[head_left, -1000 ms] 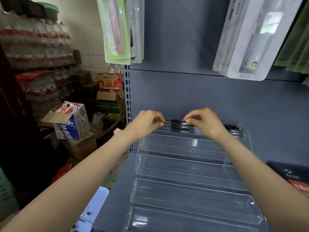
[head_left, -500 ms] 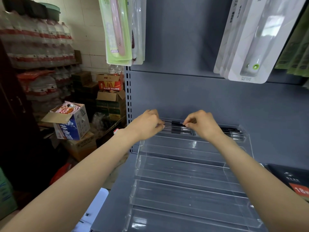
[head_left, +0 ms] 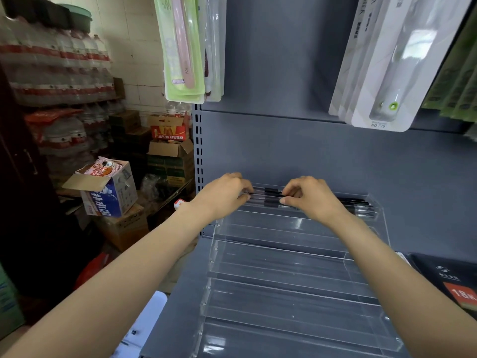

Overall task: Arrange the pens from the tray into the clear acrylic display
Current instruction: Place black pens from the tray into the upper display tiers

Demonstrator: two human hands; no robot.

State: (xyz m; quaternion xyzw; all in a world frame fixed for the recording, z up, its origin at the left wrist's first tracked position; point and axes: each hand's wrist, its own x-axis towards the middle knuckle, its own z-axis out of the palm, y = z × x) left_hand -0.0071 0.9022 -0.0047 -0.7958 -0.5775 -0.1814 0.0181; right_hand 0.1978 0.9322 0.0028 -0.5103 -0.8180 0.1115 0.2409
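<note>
Both hands' fingers [head_left: 285, 201] pinch pens [head_left: 268, 198] in acrylic display [head_left: 284, 267] (top tier).

Both arms outstretched, fingers curled

The pens [head_left: 268, 198] lie flat and lengthwise in the topmost tier of the clear acrylic display [head_left: 291, 275], black-capped with clear barrels (their count is hard to tell). The display's four lower stepped tiers hold nothing.
</note>
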